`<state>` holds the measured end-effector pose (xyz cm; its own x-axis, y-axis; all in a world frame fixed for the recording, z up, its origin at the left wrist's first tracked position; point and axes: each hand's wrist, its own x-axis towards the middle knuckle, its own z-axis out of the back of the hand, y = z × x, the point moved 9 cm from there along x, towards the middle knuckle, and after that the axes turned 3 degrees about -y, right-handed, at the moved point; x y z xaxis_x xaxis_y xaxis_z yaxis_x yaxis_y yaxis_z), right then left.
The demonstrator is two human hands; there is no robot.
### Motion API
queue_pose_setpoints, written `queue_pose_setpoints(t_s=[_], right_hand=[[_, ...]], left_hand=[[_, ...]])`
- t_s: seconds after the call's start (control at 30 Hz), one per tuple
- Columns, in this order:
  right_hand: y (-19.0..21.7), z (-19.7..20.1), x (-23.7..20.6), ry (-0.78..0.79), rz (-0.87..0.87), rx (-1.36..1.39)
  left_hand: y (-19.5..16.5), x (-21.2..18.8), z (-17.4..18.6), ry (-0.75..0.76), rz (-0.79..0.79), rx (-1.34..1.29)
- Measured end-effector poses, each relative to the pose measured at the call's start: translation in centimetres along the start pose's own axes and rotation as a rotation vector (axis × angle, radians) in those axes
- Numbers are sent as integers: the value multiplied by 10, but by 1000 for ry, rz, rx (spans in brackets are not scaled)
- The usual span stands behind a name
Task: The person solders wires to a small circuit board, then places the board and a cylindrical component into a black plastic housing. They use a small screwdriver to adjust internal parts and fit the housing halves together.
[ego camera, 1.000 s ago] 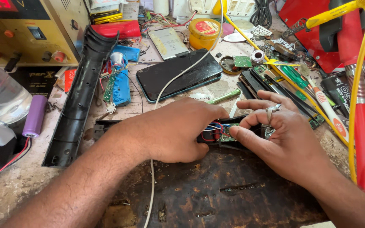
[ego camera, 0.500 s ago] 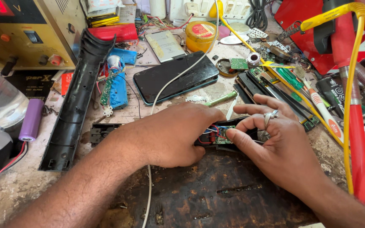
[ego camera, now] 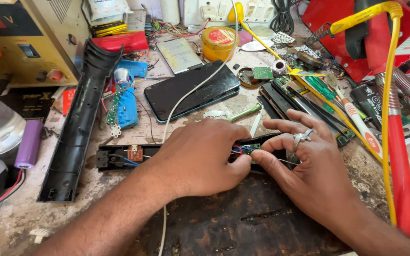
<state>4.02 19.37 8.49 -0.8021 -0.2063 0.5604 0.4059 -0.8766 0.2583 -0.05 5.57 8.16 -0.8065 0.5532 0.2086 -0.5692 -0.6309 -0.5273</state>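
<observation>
Both hands meet over an opened black casing [ego camera: 119,157] lying near the counter's [ego camera: 20,223] front edge. The left hand [ego camera: 200,159] covers the casing's middle, fingers curled onto a small green board [ego camera: 251,148] with red and blue wires. The right hand [ego camera: 304,166], wearing a ring, pinches that board from the other side. A phone [ego camera: 191,92] lies behind; a long black shell [ego camera: 74,128] lies left, beside a purple cell [ego camera: 28,143].

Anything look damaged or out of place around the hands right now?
Yes. The black casing under both hands lies open, wires and a small circuit board exposed between the left hand and right hand. Its long black cover lies detached alongside.
</observation>
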Motion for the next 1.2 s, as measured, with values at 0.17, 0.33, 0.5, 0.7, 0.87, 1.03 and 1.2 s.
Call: queue_pose_setpoints(t_s=[0.17,0.33,0.5,0.7,0.87,1.03,1.2], right_hand=[[-1,3,-2,42,20,53],[-2,2,-4,45,10,55],[-7,0,-4,42,-7,61],[-10,0,-5,92,-17,136],[-9,1,-5,76,-13,107],[-6,2,-4,60,2,95],[-5,3,-3,60,-14,86]], left_hand=[[2,-1,0,11,50,3],[0,0,1,-14,24,4],[2,1,-5,5,24,28],[2,1,-8,16,35,52],[1,0,-8,10,21,36],[2,0,-8,9,24,37],[-1,0,-9,-13,-25,33]])
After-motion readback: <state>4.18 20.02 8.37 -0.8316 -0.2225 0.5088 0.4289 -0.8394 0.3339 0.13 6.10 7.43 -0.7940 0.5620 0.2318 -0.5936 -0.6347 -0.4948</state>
